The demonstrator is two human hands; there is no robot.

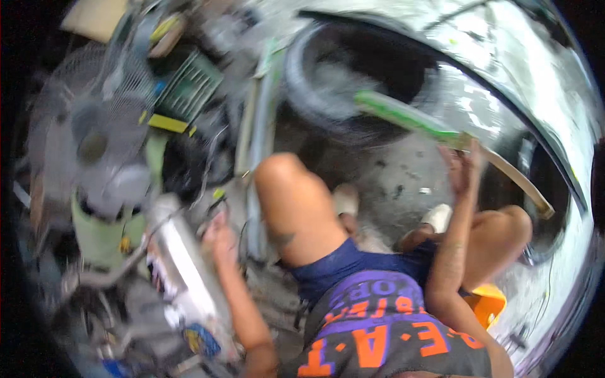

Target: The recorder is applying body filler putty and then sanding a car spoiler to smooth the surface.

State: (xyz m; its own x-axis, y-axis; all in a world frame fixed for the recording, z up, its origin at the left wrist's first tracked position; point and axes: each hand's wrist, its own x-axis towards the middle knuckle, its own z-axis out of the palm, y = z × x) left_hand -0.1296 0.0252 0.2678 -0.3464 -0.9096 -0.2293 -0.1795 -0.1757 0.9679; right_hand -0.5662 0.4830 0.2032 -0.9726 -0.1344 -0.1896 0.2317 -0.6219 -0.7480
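Observation:
In my right hand point(463, 167) is a long flat strip point(406, 116), green and white toward its far left end. From the same grip a narrow tan band point(517, 176) curves away to the right; whether the two are one piece I cannot tell. My left hand point(220, 238) is low beside my left knee, its fingers curled and blurred. A small dark thing with a green spot shows just above those fingers, too smeared to name. Close to the left of this hand lies a silver cylinder point(186, 255).
A large tire point(299, 82) lies ahead of my feet, and another dark tire-like ring point(558, 195) is at right. Clutter fills the left: a fan point(88, 126), a green crate point(195, 82) and metal parts. Long bars point(253, 138) stand beside my left knee. An orange container point(488, 305) is at lower right.

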